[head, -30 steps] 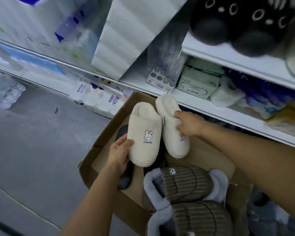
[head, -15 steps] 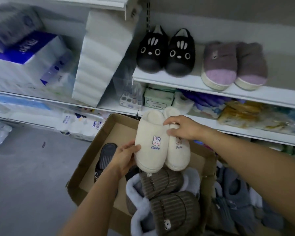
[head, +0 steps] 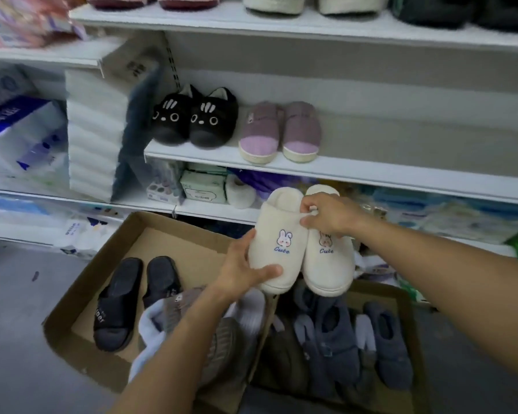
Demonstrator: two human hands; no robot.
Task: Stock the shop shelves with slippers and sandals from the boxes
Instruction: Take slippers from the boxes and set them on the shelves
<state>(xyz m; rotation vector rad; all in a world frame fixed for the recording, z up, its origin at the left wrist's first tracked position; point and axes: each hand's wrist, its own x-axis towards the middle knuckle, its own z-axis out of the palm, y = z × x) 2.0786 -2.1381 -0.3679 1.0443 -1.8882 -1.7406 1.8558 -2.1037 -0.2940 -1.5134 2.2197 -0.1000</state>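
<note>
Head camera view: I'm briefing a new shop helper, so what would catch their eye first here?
The pair of cream bunny slippers held side by side at centre, the left hand gripping one toe, the right hand pinching the collars. Behind, black cat slippers and purple slippers sit on the middle shelf. Below lies an open cardboard box with dark sandals.

left hand (head: pixel 242 271): bare; no glove, ring or watch visible
right hand (head: pixel 331 215): bare; no glove, ring or watch visible
left forearm (head: pixel 174 348): uncovered to frame edge; no sleeve in view
right forearm (head: pixel 431 270): uncovered to frame edge; no sleeve in view
</note>
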